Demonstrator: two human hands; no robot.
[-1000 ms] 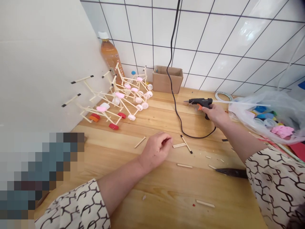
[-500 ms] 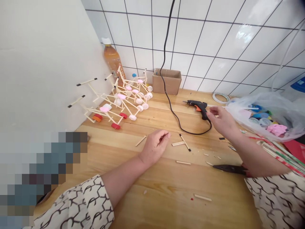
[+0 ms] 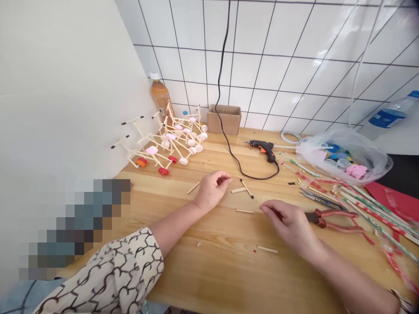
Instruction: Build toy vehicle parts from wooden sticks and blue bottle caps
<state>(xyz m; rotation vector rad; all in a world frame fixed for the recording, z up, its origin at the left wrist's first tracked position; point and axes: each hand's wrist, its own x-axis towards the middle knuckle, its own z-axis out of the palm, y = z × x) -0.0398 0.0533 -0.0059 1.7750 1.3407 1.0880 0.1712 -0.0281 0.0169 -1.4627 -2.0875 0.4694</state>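
Observation:
My left hand rests on the wooden table with its fingertips pinched together; what they hold, if anything, is hidden. Just right of it lie a stick with black ends and a short pale stick touching it in a T shape. My right hand is left of the red-handled pliers, thumb and fingers pressed together, their contents too small to make out. Between the hands lies a small stick, and another is nearer the front. Part of a stick shows left of my left hand.
Stick frames with cap wheels stand at the back left by a bottle. Behind are a cardboard box, a corded glue gun and a tape roll. At right are a bag of caps, scissors and wrapped sticks.
My right hand has moved from beside the glue gun down and toward me, to the left of the pliers. My left hand stays in its place. The camera view has shifted.

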